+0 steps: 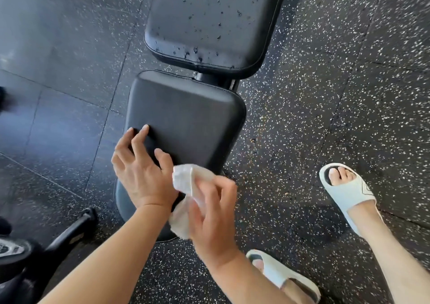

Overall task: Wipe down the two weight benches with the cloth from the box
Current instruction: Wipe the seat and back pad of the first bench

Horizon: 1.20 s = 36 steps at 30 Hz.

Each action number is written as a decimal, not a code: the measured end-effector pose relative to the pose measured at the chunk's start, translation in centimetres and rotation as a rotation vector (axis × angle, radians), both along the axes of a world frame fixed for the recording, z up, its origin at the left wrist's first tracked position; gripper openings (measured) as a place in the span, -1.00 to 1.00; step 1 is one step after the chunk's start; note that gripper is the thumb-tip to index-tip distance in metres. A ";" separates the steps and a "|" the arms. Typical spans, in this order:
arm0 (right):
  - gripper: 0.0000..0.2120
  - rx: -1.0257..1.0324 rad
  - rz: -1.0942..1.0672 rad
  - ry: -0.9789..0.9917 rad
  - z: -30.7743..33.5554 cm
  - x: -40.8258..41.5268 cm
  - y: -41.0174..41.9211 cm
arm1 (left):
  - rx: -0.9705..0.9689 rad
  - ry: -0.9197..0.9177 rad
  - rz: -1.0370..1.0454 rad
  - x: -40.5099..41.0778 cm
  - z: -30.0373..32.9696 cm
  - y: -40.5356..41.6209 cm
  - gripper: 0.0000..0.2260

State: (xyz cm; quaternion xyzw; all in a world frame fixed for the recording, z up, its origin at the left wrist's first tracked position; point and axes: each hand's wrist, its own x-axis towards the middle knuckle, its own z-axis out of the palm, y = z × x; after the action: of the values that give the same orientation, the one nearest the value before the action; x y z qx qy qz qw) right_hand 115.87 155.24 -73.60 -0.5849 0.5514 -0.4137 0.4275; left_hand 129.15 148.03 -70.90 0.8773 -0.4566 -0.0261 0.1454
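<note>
Pinching the white cloth (186, 185) between thumb and curled fingers, the right hand (210, 213) holds it just off the near edge of the seat pad (186, 122), part of it bunched upward and part drooping under the wrist. It looks light, limp and a little damp, best gripped wadded in the palm so a flat face presses down. The left hand (139, 168) rests spread-fingered on the pad's near corner. Farther off, the back pad (214, 22) is speckled with droplets, likely slick.

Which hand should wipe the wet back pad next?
Right hand, probably: it already grips the cloth. The left hand rests on the seat pad, steadying, while droplets cover the back pad.
</note>
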 end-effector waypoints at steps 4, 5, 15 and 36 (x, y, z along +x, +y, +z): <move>-0.52 0.012 0.127 -0.057 0.4 -0.4 3.6 | -0.002 -0.023 -0.011 0.1 0.0 0.0 -0.50; -0.53 0.020 0.104 -0.061 0.2 -0.9 2.5 | 0.001 -0.025 -0.016 0.0 0.0 0.0 -0.50; -0.74 0.063 -0.409 -0.082 -0.6 -0.8 -10.2 | 0.011 -0.002 -0.011 -0.1 0.1 0.2 -0.52; -0.71 0.089 -0.384 -0.127 -0.9 -0.9 -10.1 | 0.006 0.009 0.014 -0.6 0.5 0.1 -0.51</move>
State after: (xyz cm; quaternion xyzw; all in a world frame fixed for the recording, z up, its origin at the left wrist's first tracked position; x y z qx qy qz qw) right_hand 114.96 145.18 -74.46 -0.4223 0.6424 -0.4987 0.4003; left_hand 128.57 148.15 -70.43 0.8808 -0.4496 -0.0305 0.1451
